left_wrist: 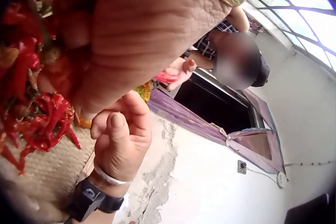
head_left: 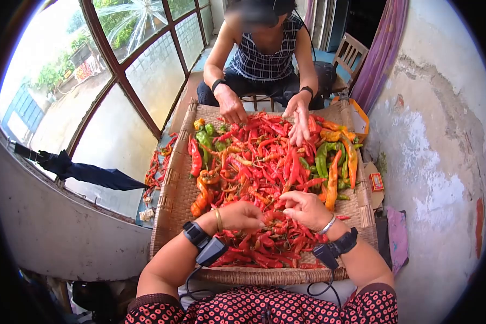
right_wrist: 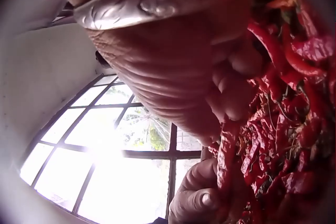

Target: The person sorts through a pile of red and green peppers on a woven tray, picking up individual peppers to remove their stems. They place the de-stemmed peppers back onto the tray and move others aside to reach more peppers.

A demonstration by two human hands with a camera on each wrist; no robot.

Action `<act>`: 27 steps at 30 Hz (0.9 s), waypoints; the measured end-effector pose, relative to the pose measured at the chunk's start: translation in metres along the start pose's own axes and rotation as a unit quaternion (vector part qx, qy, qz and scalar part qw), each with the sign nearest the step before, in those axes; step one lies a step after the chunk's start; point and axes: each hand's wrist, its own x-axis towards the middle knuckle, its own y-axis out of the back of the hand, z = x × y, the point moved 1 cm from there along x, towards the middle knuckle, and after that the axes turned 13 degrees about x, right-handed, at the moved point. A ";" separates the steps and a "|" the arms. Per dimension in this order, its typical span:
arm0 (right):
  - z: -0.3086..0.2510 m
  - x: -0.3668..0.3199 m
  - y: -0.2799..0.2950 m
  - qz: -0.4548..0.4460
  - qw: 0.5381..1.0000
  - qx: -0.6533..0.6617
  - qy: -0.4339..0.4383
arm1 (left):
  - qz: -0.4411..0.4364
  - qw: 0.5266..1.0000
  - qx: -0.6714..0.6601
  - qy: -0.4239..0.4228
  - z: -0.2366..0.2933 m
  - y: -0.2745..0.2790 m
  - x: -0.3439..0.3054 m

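Observation:
In the head view, my left hand is over the near half of a heap of red chili peppers, fingers curled down. The right wrist view shows a red pepper against the curled fingers of my left hand, which appears to grip it. My right hand is just right of it, fingers bent and thumb apart from them. In the left wrist view, my right hand shows nothing clearly held. Its fingertips are close to the pepper; contact is hard to tell.
A woven tray bears the heap, with green peppers and orange peppers toward its sides. Across it, another person reaches in with both hands. A folded umbrella is at left, a small red box at right.

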 end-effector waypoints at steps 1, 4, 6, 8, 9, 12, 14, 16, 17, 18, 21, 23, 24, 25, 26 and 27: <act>0.000 -0.001 0.003 0.048 0.997 0.050 -0.035 | 0.060 0.996 -0.058 0.022 -0.001 0.008 -0.004; 0.010 -0.005 0.013 0.102 0.983 0.123 -0.091 | 0.311 0.932 -0.185 0.000 0.003 0.030 -0.010; 0.016 -0.008 0.015 0.032 0.989 -0.146 -0.007 | 0.360 0.932 -0.049 0.017 -0.031 0.034 -0.003; 0.024 -0.013 0.010 -0.002 0.975 -0.221 -0.008 | 0.399 0.912 0.088 0.033 -0.045 0.028 -0.001; 0.024 -0.014 0.006 -0.071 0.950 -0.296 -0.070 | 0.320 0.902 0.280 0.075 -0.044 0.022 0.000; 0.028 -0.016 0.001 -0.159 0.905 -0.364 -0.151 | 0.208 0.852 0.456 0.152 -0.038 0.003 0.002; 0.038 -0.013 -0.003 -0.190 0.926 -0.301 -0.121 | 0.176 0.825 0.500 0.198 -0.034 0.002 0.005; 0.040 -0.012 -0.008 -0.219 0.924 -0.290 -0.118 | 0.172 0.825 0.501 0.194 -0.033 0.004 0.006; 0.040 -0.012 -0.010 -0.229 0.920 -0.291 -0.128 | 0.165 0.828 0.503 0.188 -0.030 0.004 0.004; 0.040 -0.012 -0.012 -0.240 0.916 -0.292 -0.139 | 0.158 0.830 0.503 0.181 -0.028 0.005 0.004; 0.036 -0.010 -0.011 -0.245 0.905 -0.327 -0.123 | 0.162 0.857 0.467 0.145 -0.034 0.011 0.000; 0.038 -0.010 -0.008 -0.240 0.908 -0.326 -0.107 | 0.209 0.893 0.387 0.095 -0.028 0.017 -0.005; 0.041 -0.010 -0.005 -0.229 0.928 -0.277 -0.098 | 0.255 0.917 0.303 0.044 -0.021 0.021 -0.008; 0.041 -0.010 -0.003 -0.217 0.945 -0.228 -0.088 | 0.284 0.944 0.169 0.028 -0.017 0.023 -0.010; 0.039 -0.009 -0.001 -0.217 0.945 -0.228 -0.086 | 0.312 0.947 0.077 -0.003 -0.026 0.027 -0.007; 0.032 -0.008 0.002 -0.221 0.953 -0.186 -0.086 | 0.367 0.928 -0.068 0.007 -0.018 0.032 -0.008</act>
